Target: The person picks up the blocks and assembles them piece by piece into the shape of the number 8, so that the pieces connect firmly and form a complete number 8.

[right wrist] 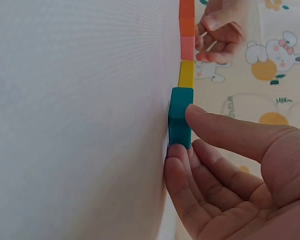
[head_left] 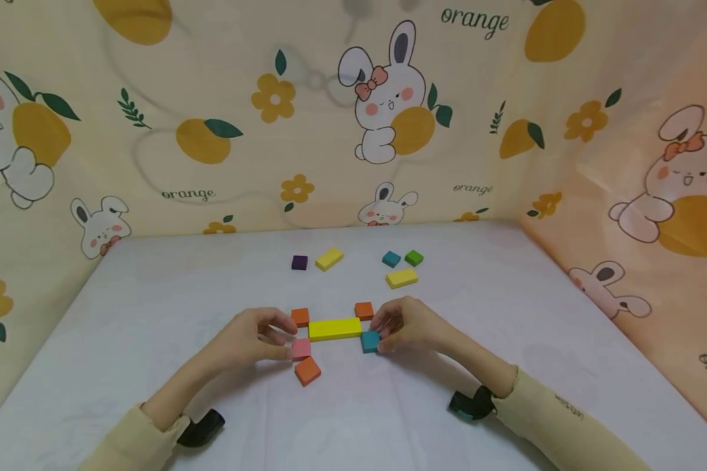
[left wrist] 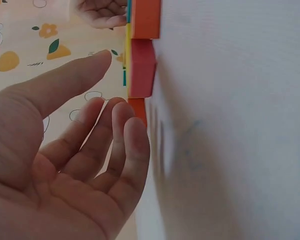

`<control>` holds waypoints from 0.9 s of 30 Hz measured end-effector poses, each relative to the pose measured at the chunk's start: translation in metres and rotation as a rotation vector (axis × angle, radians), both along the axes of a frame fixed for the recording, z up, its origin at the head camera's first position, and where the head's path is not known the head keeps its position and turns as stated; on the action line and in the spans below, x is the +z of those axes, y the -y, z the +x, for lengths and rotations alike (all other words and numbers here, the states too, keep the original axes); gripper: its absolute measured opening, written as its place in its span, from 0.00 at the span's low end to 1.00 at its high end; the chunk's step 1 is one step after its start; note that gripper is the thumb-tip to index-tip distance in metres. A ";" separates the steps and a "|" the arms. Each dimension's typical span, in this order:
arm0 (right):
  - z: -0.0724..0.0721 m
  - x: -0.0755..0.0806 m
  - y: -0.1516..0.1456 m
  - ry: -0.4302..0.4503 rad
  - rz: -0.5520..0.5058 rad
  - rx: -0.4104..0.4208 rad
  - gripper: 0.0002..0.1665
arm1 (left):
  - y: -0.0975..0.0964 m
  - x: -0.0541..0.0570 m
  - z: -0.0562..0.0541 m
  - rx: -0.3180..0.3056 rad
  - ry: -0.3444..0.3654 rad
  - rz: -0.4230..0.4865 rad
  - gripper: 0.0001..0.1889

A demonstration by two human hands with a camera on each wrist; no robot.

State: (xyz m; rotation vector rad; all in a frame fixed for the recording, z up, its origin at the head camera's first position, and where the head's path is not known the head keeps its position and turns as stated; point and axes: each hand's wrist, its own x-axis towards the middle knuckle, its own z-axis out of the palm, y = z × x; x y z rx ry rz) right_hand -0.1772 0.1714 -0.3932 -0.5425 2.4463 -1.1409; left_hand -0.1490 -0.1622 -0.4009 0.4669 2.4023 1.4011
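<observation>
A long yellow block point(head_left: 334, 329) lies in the middle of the table with small blocks around it. My right hand point(head_left: 409, 327) pinches a blue block point(head_left: 370, 341) at the yellow block's right end, thumb and fingertips on its sides. The right wrist view shows this blue block point(right wrist: 181, 117) standing on the tabletop. My left hand point(head_left: 253, 337) hovers by the pink block point(head_left: 301, 349), fingers loosely bent and nothing held. Left of the yellow block, the pink block sits between an orange block point(head_left: 300, 317) and a turned orange block point(head_left: 308, 371). Another orange block point(head_left: 363, 311) lies behind the right end.
Farther back lie a dark purple block point(head_left: 299, 262), two shorter yellow blocks point(head_left: 329, 259), a second blue block point(head_left: 391, 259) and a green block point(head_left: 414, 258). A printed cloth point(head_left: 235, 85) hangs behind the white table point(head_left: 153, 281) and along its sides.
</observation>
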 end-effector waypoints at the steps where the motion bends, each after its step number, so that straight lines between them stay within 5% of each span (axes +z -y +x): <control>1: 0.000 0.000 0.000 0.000 0.003 -0.002 0.16 | -0.001 -0.002 0.000 0.000 0.005 -0.001 0.18; 7: 0.001 0.001 0.000 -0.003 0.006 -0.002 0.16 | -0.004 -0.009 -0.001 0.014 0.012 -0.006 0.18; 27: 0.001 0.001 0.000 -0.001 -0.005 0.003 0.16 | -0.008 -0.009 0.001 0.054 0.006 -0.035 0.16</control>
